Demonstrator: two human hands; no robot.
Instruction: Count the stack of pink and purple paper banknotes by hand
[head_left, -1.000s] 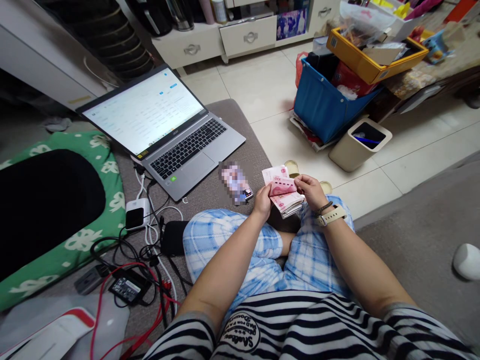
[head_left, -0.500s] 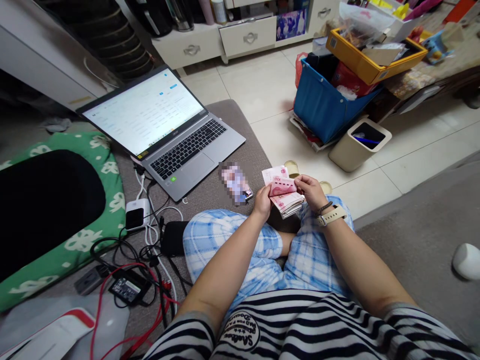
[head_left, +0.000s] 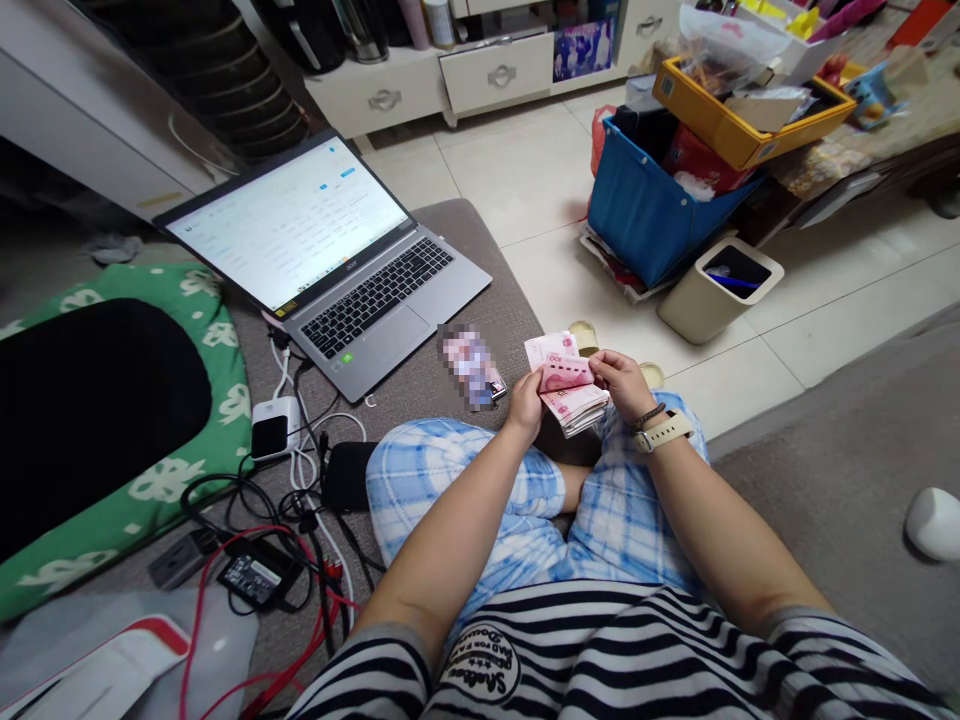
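Observation:
A thick stack of pink banknotes (head_left: 576, 411) is gripped at its left edge by my left hand (head_left: 526, 404), the thumb lying on top. My right hand (head_left: 624, 382) pinches the right end of one upper banknote (head_left: 564, 372), which is bent up from the stack and shows "100". The notes are above the seat edge, just in front of my crossed legs. To the left of them lies a phone (head_left: 472, 370) with a blurred-out surface. My left fingers under the stack are mostly hidden.
An open laptop (head_left: 375, 300) sits ahead on the left of the grey seat. Tangled cables, a power adapter (head_left: 259, 575) and a green cushion (head_left: 184, 440) lie at left. Beyond the seat stand a beige bin (head_left: 701, 300) and a loaded blue box (head_left: 637, 205). A white mouse (head_left: 934, 523) rests far right.

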